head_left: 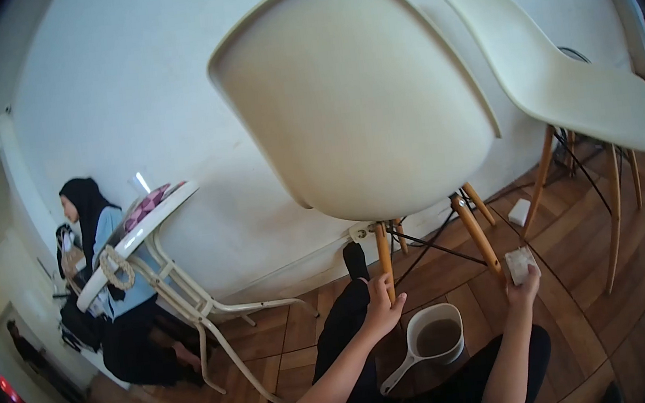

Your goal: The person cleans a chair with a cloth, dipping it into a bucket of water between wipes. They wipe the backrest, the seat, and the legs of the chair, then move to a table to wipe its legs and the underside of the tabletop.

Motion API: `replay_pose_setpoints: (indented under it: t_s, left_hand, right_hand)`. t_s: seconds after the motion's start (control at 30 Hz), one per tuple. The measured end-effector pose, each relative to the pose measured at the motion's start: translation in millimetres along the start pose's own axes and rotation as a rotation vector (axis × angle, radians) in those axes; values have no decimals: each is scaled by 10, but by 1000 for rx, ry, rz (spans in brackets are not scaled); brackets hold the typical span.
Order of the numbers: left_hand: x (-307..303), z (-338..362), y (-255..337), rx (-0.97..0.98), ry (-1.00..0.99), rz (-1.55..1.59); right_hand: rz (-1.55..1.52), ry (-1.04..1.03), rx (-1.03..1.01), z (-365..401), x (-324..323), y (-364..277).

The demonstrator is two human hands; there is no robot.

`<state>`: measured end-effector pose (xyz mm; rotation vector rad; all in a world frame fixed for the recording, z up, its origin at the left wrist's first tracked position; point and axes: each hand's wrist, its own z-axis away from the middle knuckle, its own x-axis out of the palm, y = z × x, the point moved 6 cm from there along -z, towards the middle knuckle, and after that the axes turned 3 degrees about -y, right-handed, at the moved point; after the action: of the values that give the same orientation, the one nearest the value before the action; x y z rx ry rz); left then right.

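Observation:
A cream chair (350, 95) with wooden legs stands before me, its back toward me. My left hand (383, 308) is closed around the lower part of its left front leg (384, 254). In my right hand (524, 285) is a whitish, crumpled cloth or sponge (519, 265), held beside the foot of the chair's right leg (476, 233). Between my arms, a white dipper (436, 335) with a handle holds murky brownish liquid.
A second cream chair (564, 86) stands at the right, near a white block (520, 212) on the wooden floor. At the left are a round white table (139, 232) with metal legs and a seated person (106, 226). A wall socket (362, 233) is behind the chair.

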<state>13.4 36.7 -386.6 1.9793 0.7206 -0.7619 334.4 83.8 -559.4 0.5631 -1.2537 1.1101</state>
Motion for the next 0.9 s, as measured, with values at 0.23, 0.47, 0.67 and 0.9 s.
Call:
replay_pose_setpoints:
  t_s: [0.23,0.47,0.67,0.9]
  left_hand:
    - [-392,-175,-24,-1,148,166]
    - [-878,-421,191,40,364,322]
    - [-1411,-741,474,262,616,547]
    - [-2203,-818,961,503,805,413]
  right_hand:
    - [-28,-18,90,573,480,-241]
    - [-101,-174,-4,550,563,-472]
    - [101,-497,-414,1309,1355,-885]
    - [527,-784,-1399,2700,3129,-961]
